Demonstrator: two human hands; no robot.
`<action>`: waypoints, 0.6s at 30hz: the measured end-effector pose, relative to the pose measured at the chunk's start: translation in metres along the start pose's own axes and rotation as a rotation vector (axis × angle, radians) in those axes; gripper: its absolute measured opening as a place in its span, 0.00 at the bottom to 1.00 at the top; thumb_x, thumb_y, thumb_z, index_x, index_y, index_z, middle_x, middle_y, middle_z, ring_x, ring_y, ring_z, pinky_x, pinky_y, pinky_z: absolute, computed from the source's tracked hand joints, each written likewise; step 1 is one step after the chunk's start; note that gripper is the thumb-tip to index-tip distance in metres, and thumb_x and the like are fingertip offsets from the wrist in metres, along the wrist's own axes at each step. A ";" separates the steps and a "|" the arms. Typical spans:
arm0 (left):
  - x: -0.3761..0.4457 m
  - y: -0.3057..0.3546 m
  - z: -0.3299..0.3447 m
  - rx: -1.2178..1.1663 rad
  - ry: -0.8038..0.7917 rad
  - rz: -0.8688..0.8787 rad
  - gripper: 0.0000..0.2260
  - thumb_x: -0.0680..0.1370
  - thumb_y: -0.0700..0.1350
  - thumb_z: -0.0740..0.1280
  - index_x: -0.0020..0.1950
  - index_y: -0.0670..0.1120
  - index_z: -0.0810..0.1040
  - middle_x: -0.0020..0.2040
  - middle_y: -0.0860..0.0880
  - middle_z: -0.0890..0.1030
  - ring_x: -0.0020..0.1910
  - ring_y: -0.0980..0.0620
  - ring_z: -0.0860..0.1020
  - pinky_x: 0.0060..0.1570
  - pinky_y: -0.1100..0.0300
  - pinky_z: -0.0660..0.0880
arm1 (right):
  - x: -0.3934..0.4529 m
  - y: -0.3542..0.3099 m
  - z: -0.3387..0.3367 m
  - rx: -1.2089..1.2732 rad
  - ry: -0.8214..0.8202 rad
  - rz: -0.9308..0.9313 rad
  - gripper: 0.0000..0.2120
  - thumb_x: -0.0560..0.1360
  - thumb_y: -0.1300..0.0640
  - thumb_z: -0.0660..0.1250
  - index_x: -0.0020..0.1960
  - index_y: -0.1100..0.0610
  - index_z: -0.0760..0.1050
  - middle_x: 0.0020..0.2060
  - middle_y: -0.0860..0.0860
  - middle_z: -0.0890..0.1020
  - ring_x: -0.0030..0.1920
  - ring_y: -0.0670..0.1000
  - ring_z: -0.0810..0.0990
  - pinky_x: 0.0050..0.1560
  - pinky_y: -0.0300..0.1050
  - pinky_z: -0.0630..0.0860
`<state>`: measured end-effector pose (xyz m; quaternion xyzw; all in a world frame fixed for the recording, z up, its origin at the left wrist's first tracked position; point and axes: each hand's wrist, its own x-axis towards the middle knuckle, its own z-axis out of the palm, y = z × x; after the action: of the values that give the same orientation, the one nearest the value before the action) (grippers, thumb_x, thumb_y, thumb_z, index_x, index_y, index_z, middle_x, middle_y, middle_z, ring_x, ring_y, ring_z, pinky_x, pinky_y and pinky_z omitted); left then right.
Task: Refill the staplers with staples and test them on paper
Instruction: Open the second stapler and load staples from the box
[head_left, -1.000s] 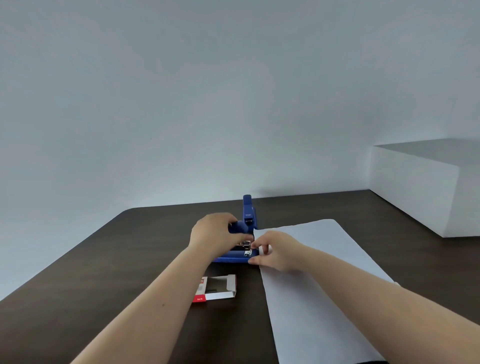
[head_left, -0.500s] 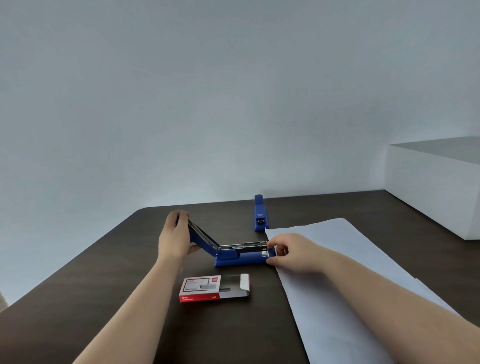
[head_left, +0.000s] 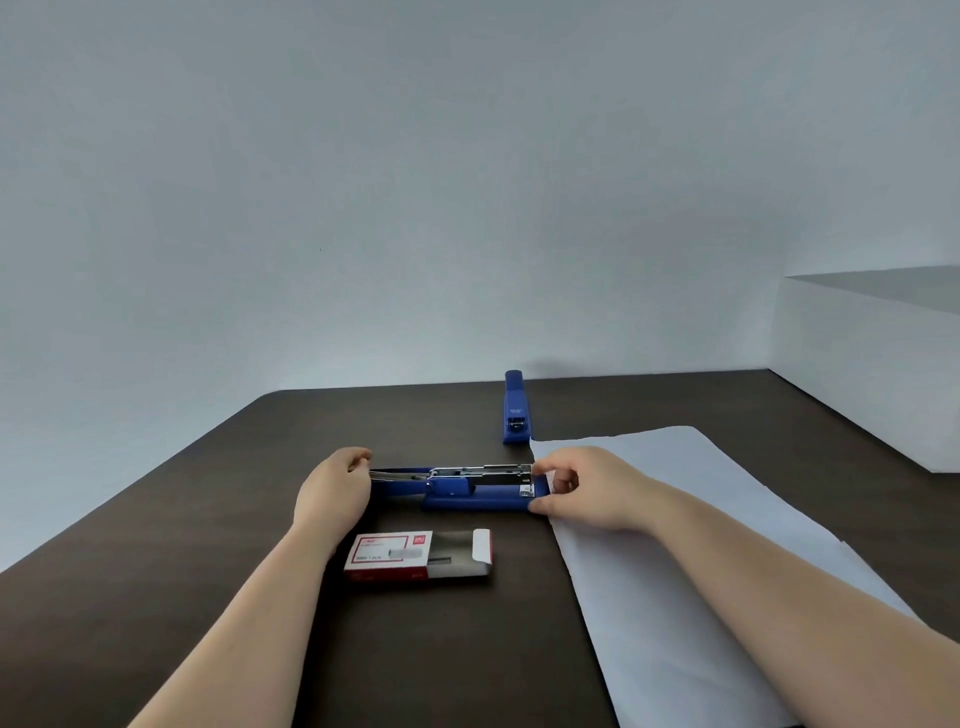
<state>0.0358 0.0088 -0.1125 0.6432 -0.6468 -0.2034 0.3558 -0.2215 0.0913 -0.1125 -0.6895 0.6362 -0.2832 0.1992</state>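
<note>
altogether two staplers (head_left: 470, 488) (head_left: 516, 408) (one opened), one box (head_left: 415, 556).

Wall (head_left: 415, 182): plain, pale grey-white, evenly lit
Table (head_left: 156, 597): dark brown, rounded far corner
Block (head_left: 872, 364): 1, white, far right

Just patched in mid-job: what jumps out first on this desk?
The blue stapler folded wide open at mid-table: the left hand holds its flipped-back top, the right hand grips the base's front end by the white paper sheet. Nearer the camera, a red-and-white staple box lies with its tray slid out. A second, closed blue stapler waits at the far edge.
</note>
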 end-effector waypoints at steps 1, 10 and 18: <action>-0.001 -0.001 0.000 -0.026 -0.002 0.025 0.15 0.81 0.41 0.56 0.65 0.44 0.76 0.65 0.46 0.77 0.64 0.46 0.73 0.61 0.54 0.68 | -0.002 -0.002 -0.001 0.013 0.017 -0.012 0.24 0.71 0.51 0.72 0.65 0.51 0.72 0.35 0.45 0.75 0.35 0.42 0.72 0.41 0.33 0.68; -0.012 0.006 -0.006 0.064 0.072 0.314 0.06 0.77 0.49 0.65 0.46 0.54 0.83 0.51 0.57 0.80 0.59 0.53 0.68 0.63 0.50 0.66 | -0.013 -0.051 -0.003 0.012 0.052 -0.214 0.08 0.72 0.52 0.71 0.50 0.51 0.82 0.35 0.43 0.74 0.35 0.43 0.72 0.37 0.32 0.67; -0.025 0.010 -0.012 0.050 -0.253 0.494 0.11 0.74 0.50 0.70 0.32 0.61 0.78 0.38 0.60 0.80 0.47 0.58 0.71 0.51 0.58 0.69 | -0.006 -0.084 0.022 -0.181 -0.292 -0.257 0.09 0.73 0.55 0.69 0.52 0.53 0.83 0.40 0.44 0.80 0.39 0.43 0.76 0.42 0.34 0.71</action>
<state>0.0356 0.0367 -0.1023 0.4440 -0.8281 -0.1735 0.2950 -0.1437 0.1048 -0.0765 -0.8137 0.5303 -0.1450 0.1887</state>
